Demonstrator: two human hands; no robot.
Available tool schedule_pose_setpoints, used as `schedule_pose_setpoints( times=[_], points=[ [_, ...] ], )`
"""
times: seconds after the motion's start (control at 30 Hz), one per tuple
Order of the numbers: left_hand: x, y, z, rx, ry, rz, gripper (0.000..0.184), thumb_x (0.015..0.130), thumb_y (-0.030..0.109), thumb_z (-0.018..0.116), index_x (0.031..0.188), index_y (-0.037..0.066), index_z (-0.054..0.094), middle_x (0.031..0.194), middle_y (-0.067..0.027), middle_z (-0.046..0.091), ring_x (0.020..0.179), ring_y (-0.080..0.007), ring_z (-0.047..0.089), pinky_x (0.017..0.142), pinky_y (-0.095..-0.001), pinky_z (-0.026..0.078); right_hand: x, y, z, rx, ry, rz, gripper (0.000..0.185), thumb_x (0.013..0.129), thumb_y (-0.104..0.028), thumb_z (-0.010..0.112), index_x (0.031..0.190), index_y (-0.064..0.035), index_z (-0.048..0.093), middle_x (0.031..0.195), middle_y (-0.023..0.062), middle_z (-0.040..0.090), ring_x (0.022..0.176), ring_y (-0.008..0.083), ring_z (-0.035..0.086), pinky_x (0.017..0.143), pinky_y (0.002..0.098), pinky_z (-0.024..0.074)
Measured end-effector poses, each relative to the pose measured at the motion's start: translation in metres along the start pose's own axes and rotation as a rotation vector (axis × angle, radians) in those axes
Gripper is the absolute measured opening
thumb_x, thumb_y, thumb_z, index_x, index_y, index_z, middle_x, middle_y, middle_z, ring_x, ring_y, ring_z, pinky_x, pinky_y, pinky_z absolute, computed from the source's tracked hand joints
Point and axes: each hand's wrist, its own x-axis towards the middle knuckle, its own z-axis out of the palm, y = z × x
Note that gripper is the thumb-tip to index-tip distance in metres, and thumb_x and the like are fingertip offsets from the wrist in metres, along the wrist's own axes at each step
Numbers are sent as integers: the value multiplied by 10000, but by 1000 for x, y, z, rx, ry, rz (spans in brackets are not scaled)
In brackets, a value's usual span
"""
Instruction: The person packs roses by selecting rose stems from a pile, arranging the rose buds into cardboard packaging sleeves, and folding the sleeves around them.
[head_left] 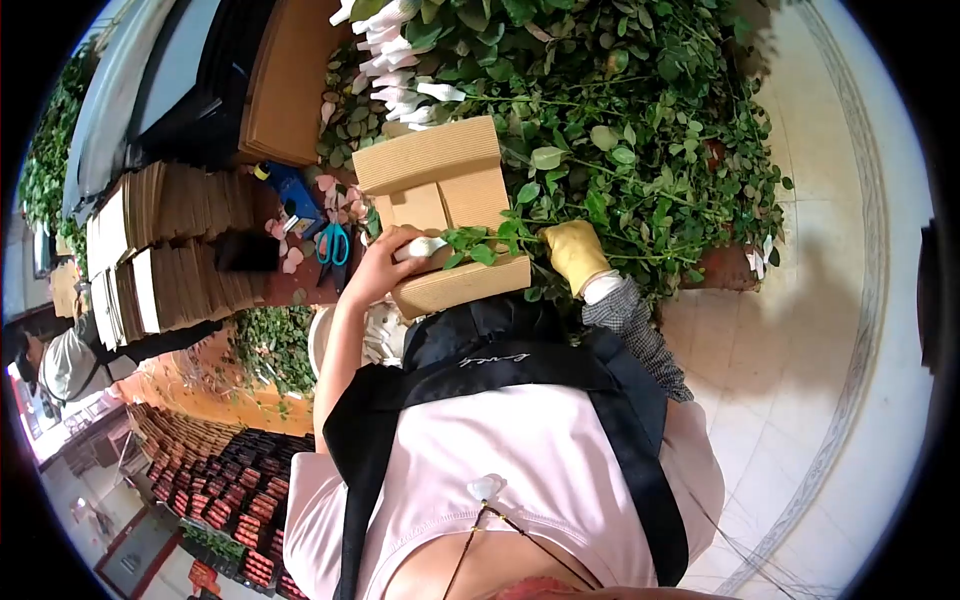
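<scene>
A rose in a white bud sleeve lies across an open corrugated cardboard wrap, its leafy stem running to the right. Bare fingers of my left hand are closed around the sleeved bud at the wrap's left side. In a yellow glove, my right hand is closed around the stem beside the wrap's right edge; the fingertips are partly hidden by leaves. Behind the wrap is a large pile of leafy rose stems, with several white-sleeved buds at its left end.
Left of the wrap lie teal-handled scissors, loose pink petals and a blue box. Stacked folded cardboard stands farther left. A tub of white sleeves is by my left forearm. Another person is at far left.
</scene>
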Motion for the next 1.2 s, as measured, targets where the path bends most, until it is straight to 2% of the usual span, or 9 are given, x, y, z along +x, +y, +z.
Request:
schedule_pose_setpoints(
  times=[0.13,0.27,0.33,0.43,0.77,0.93,1.03,1.1,1.2],
  points=[
    [3,-3,2,-103,70,-134,358,860,145,772,1182,33,664,1063,-113,673,966,-221,660,873,-329,524,-7,-3,-12,-31,-9,9,204,812,-128,630,981,-131,745,892,103,740,884,288,707,803,402,554],
    [1,-4,6,-77,68,-57,328,864,114,766,1156,8,660,1084,-85,666,996,-181,638,881,-316,512,8,7,38,-166,-40,50,193,883,-152,587,989,-173,747,839,76,733,832,255,706,726,368,547],
    [0,14,4,-90,95,-55,327,822,105,769,1121,14,673,1076,-101,669,994,-207,653,883,-329,516,5,7,41,-149,93,29,205,879,-149,575,990,-177,746,808,63,727,802,248,702,696,358,541],
    [0,49,4,88,174,203,358,743,146,792,1076,56,698,1008,-114,664,932,-303,668,852,-379,537,3,8,42,-207,89,5,196,853,-152,592,973,-165,747,795,57,726,785,245,701,681,361,540],
    [7,73,22,365,279,524,334,711,159,823,1003,55,699,861,-85,622,795,-312,620,729,-407,513,-2,11,33,-17,284,-131,129,792,-137,633,872,-118,733,783,93,717,748,285,702,662,386,551],
    [4,77,21,385,264,463,355,733,149,818,1064,83,709,879,-83,622,851,-298,626,757,-404,519,-2,8,32,56,323,-96,119,798,-136,626,820,-113,741,802,91,730,763,269,713,669,380,555],
    [3,71,19,273,273,392,351,754,132,797,1089,87,700,940,-96,613,883,-305,627,785,-395,521,-2,1,21,-81,301,-106,115,798,-127,628,786,-104,740,780,99,726,758,264,715,652,376,550],
    [-1,62,14,171,202,247,345,782,120,764,1117,91,685,1052,-119,599,947,-326,635,825,-385,521,-1,-5,11,-172,-9,11,164,817,-115,593,899,-99,735,838,120,724,794,313,701,697,405,557],
    [-4,20,11,408,94,162,311,792,108,743,1099,83,702,1006,-137,640,898,-354,655,799,-399,538,-2,-5,26,-112,107,76,179,836,-115,572,889,-102,743,852,115,729,800,303,703,703,394,556]
  ],
)
